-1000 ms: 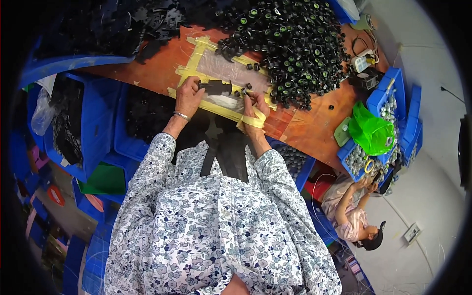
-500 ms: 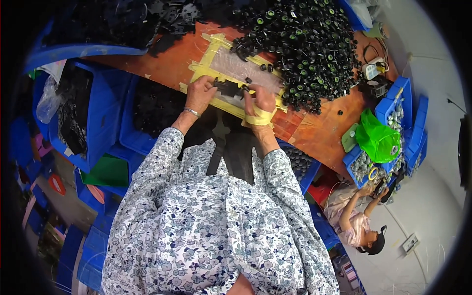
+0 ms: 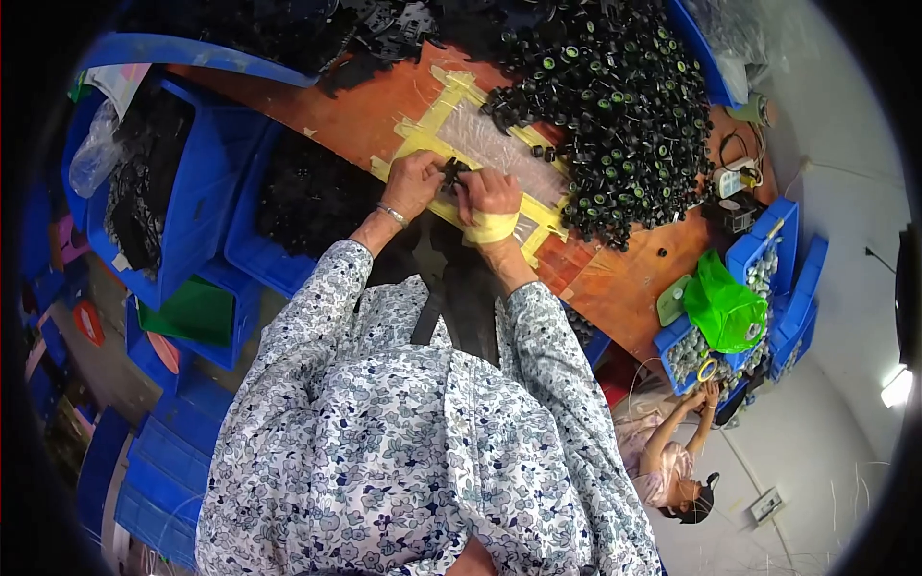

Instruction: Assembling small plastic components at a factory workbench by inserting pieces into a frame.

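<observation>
Between my two hands is a small black plastic part [image 3: 454, 173], partly covered by the fingers, so its exact kind does not show. My left hand [image 3: 413, 184], a bracelet at its wrist, pinches the part's left side. Gripping it from the right is my right hand [image 3: 492, 196], with yellow tape wrapped round the palm and wrist. Both hands are over the near edge of a clear sheet [image 3: 495, 144] framed with yellow tape [image 3: 423, 128] on the wooden table. Just beyond them spreads a heap of small round black parts [image 3: 615, 125], some with green centres.
Black flat parts [image 3: 384, 24] are piled at the far left. Blue bins [image 3: 216, 154] of black parts stand left of the wooden table [image 3: 615, 288]. At right are a green plastic bag [image 3: 725, 302], blue trays [image 3: 792, 298] of greyish parts, and another person [image 3: 667, 461] working.
My hands have come closer together around the black part, which was held flatter and wider apart before. The whole view has shifted slightly.
</observation>
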`<control>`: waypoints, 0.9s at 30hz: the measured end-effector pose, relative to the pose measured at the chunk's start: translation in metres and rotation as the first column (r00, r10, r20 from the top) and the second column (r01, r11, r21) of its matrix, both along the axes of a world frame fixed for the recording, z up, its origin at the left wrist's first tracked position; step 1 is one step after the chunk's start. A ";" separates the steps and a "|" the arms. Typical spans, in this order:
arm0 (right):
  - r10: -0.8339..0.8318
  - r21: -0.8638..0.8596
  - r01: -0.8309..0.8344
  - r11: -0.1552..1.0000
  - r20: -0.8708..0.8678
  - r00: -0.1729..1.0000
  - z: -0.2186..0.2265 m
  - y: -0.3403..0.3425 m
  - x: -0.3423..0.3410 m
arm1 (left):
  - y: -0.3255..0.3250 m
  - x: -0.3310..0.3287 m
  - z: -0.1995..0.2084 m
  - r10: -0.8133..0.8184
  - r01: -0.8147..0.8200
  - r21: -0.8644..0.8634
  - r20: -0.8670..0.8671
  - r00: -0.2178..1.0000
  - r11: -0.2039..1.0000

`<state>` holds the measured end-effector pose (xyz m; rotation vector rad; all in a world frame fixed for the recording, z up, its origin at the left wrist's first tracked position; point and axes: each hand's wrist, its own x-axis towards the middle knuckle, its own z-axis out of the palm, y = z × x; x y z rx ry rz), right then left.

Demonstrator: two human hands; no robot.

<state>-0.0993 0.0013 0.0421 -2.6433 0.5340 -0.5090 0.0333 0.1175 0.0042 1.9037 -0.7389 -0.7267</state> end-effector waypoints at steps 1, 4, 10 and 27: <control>0.008 -0.021 -0.008 1.000 0.007 1.000 -0.003 0.003 -0.003 | 0.000 0.000 0.000 0.004 -0.004 0.000 -0.002 1.000 1.000; -0.076 -0.022 0.076 0.997 0.019 0.997 -0.008 0.008 -0.001 | -0.001 0.001 0.000 -0.019 0.019 0.000 -0.024 1.000 1.000; -0.022 -0.060 0.022 0.998 0.000 1.000 -0.015 0.002 -0.001 | -0.003 0.001 0.011 -0.130 0.132 -0.080 0.031 0.991 0.988; -0.319 0.030 0.319 0.947 0.008 0.948 -0.034 -0.013 0.079 | 0.003 -0.002 0.011 -0.097 0.088 -0.057 -0.184 0.978 0.995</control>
